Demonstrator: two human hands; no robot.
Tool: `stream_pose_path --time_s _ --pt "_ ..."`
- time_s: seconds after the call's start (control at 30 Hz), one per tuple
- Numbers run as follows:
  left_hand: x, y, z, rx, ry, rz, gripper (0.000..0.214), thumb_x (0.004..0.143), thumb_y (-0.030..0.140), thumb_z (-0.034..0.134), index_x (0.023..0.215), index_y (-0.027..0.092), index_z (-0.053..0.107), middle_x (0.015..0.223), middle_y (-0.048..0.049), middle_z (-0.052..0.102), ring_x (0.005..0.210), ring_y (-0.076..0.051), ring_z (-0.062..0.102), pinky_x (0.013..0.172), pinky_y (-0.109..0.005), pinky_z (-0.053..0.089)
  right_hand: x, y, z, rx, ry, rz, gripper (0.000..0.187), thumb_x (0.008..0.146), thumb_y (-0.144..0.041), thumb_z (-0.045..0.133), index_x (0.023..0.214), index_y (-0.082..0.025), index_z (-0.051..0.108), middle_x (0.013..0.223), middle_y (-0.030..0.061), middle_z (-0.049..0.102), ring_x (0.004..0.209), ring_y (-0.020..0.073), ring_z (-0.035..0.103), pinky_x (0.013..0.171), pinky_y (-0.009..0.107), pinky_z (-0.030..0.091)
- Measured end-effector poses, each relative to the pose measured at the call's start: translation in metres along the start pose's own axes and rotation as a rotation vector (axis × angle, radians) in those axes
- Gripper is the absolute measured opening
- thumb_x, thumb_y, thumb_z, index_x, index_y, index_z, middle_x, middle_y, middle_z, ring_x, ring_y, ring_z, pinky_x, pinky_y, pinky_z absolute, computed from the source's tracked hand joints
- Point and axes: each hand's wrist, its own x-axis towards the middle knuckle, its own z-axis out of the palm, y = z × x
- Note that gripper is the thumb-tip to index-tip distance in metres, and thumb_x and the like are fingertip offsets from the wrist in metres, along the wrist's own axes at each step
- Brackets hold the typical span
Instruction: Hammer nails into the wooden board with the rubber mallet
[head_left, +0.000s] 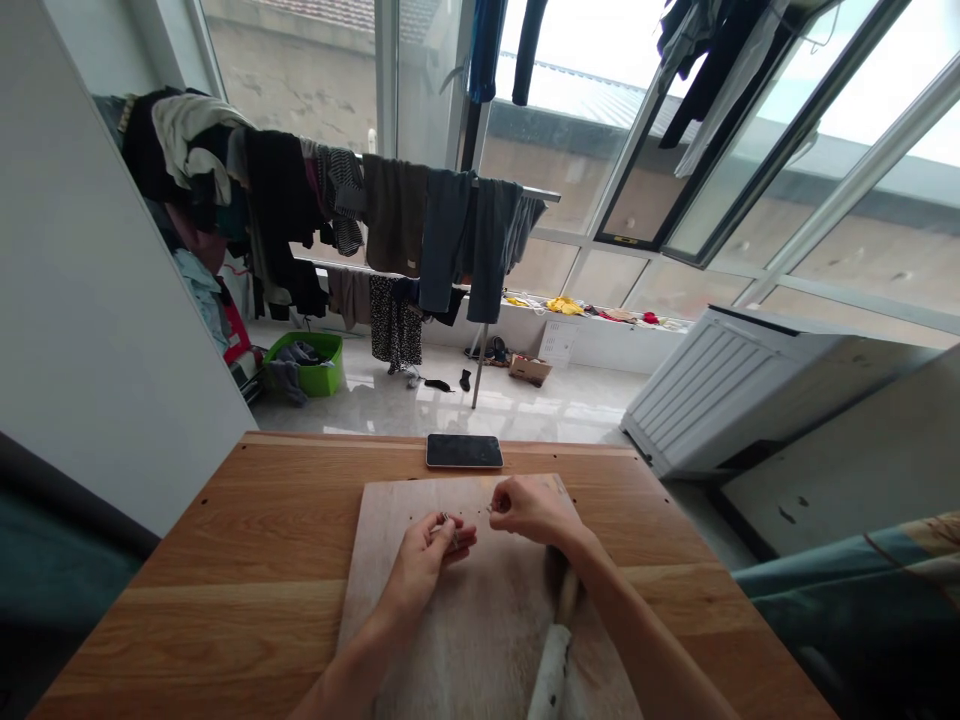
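Observation:
My left hand [431, 550] is half curled above the wooden board [465, 640], its thumb and fingers closed on a few small metal pieces that look like nails [451, 535]. To its right, my right hand [517, 505] pinches a tiny light object [491, 508], probably a nail, near the board's far edge. A row of small dark dots marks the board between the hands; whether they are holes or nail heads is too small to tell. Beneath my right forearm lies a hammer [553, 665] with a white-wrapped handle, its dark head partly hidden by my wrist.
The board rests on a wooden table [225, 580]. A phone [464, 451] lies flat beyond the board. Past the table are a clothes rack [540, 194] hung with laundry, a green basket [322, 378], a cardboard box [529, 369] and a white ribbed appliance [705, 380].

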Motion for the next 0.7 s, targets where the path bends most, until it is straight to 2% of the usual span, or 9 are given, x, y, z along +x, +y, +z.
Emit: stream_pose_path --time_s 0.07,0.17,0.23,0.3,0.4,0.47,0.6,0.67,0.7 --pt "-0.007 -0.003 0.007 -0.096 -0.042 -0.035 0.058 0.070 0.066 0.074 0.096 0.016 0.061 0.104 -0.0146 0.075 0.102 -0.027 0.071 0.095 -0.041 0.055 -0.010 -0.010 0.003 0.107 0.015 -0.045 0.010 0.077 -0.025 0.068 0.076 -0.017 0.073 0.066 0.0003 0.071 0.060 0.0115 0.060 0.052 0.020 0.035" --pt "-0.015 -0.003 0.016 -0.151 -0.095 -0.028 0.051 0.074 0.056 0.074 0.103 0.016 0.065 0.113 -0.0127 0.072 0.107 -0.027 0.069 0.101 -0.042 0.053 -0.024 -0.020 0.011 0.311 0.044 -0.113 0.019 0.083 -0.032 0.066 0.079 -0.016 0.074 0.066 0.0009 0.070 0.059 0.0119 0.060 0.052 0.020 0.038" --pt "-0.018 -0.002 0.018 -0.087 -0.109 0.020 0.046 0.078 0.049 0.072 0.109 0.016 0.067 0.118 -0.0117 0.071 0.115 -0.027 0.065 0.105 -0.042 0.050 -0.033 -0.022 0.016 0.418 0.058 -0.149 0.017 0.085 -0.029 0.064 0.084 -0.016 0.074 0.067 0.0010 0.071 0.062 0.0129 0.062 0.056 0.021 0.043" --pt "-0.022 0.000 0.015 0.053 -0.108 0.080 0.045 0.079 0.041 0.070 0.117 0.018 0.066 0.127 -0.0113 0.068 0.125 -0.028 0.059 0.110 -0.043 0.045 -0.043 -0.018 0.020 0.517 0.096 -0.177 0.016 0.086 -0.027 0.063 0.091 -0.018 0.074 0.078 0.0024 0.074 0.071 0.0147 0.066 0.066 0.023 0.050" --pt "-0.035 0.005 0.001 0.322 -0.095 0.163 0.053 0.080 0.035 0.068 0.130 0.023 0.061 0.143 -0.0103 0.058 0.137 -0.028 0.048 0.118 -0.046 0.035 -0.064 -0.004 0.028 0.608 0.172 -0.158 0.023 0.089 -0.032 0.061 0.105 -0.019 0.072 0.102 0.0064 0.074 0.087 0.0181 0.069 0.079 0.028 0.055" --pt "-0.049 0.009 -0.014 0.535 -0.065 0.229 0.054 0.083 0.036 0.066 0.136 0.027 0.057 0.147 -0.0076 0.053 0.140 -0.028 0.044 0.120 -0.049 0.031 -0.081 0.007 0.032 0.603 0.249 -0.120 0.028 0.091 -0.037 0.060 0.110 -0.021 0.070 0.110 0.0081 0.072 0.093 0.0199 0.069 0.083 0.030 0.056" --pt "-0.080 0.006 -0.045 0.911 0.022 0.462 0.039 0.090 0.034 0.058 0.129 0.032 0.061 0.142 -0.0037 0.059 0.140 -0.027 0.045 0.117 -0.050 0.036 -0.125 0.015 0.020 0.679 0.499 -0.046 0.026 0.092 -0.046 0.061 0.102 -0.025 0.071 0.097 0.0068 0.071 0.089 0.0220 0.067 0.078 0.032 0.055" --pt "-0.092 -0.001 -0.058 1.032 0.057 0.586 0.032 0.092 0.031 0.055 0.122 0.031 0.065 0.134 -0.0042 0.065 0.136 -0.026 0.050 0.113 -0.047 0.044 -0.153 0.012 0.007 0.724 0.639 -0.075 0.023 0.094 -0.047 0.057 0.098 -0.028 0.069 0.087 0.0063 0.067 0.081 0.0218 0.065 0.070 0.033 0.054" --pt "-0.097 -0.005 -0.064 1.079 0.074 0.639 0.030 0.092 0.030 0.055 0.119 0.030 0.066 0.130 -0.0045 0.067 0.133 -0.026 0.053 0.110 -0.045 0.048 -0.169 0.011 0.001 0.723 0.683 -0.129 0.028 0.097 -0.049 0.048 0.098 -0.029 0.069 0.083 0.0075 0.064 0.076 0.0223 0.063 0.066 0.035 0.052"
